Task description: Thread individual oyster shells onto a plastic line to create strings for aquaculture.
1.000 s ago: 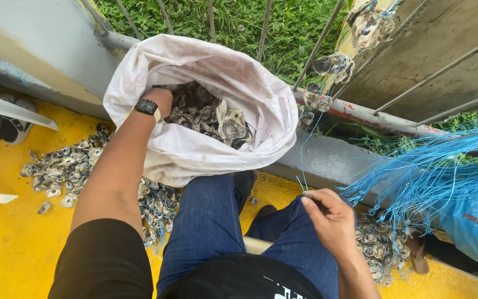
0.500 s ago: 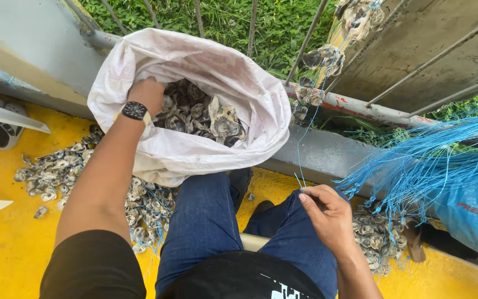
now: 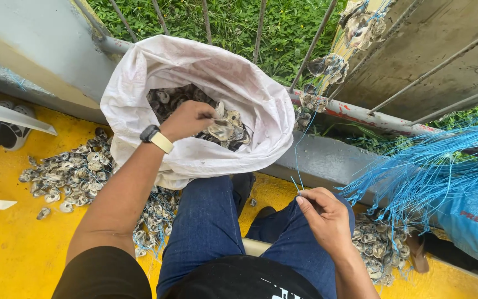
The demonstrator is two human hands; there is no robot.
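Since half a second ago our left hand (image 3: 190, 119) has moved from the near-left rim of the wide white woven plastic sack (image 3: 261, 119) to its middle, over the grey oyster shells (image 3: 225, 128) heaped inside. The fingers now curl down onto the heap and seem to be closing on one shell, though we cannot tell whether it is truly gripped. The sack stands open-mouthed on the floor just beyond our knees, leaning against the grey concrete kerb (image 3: 327, 160), so the shells sit within easy reach of a seated worker.

Our right hand (image 3: 325, 218) rests over the right knee, near and to the right. Its thumb and forefinger are pinched nearly shut on a thin blue plastic line (image 3: 300, 149) that runs up towards the rusty metal rail (image 3: 372, 117); held taut like this, the line stays ready beside the sack.

Loose shells (image 3: 67, 177) lie scattered on the yellow painted floor (image 3: 6, 249) to the left, and a bundle of blue strings (image 3: 427, 171) fans out on the right, well apart from the sack.
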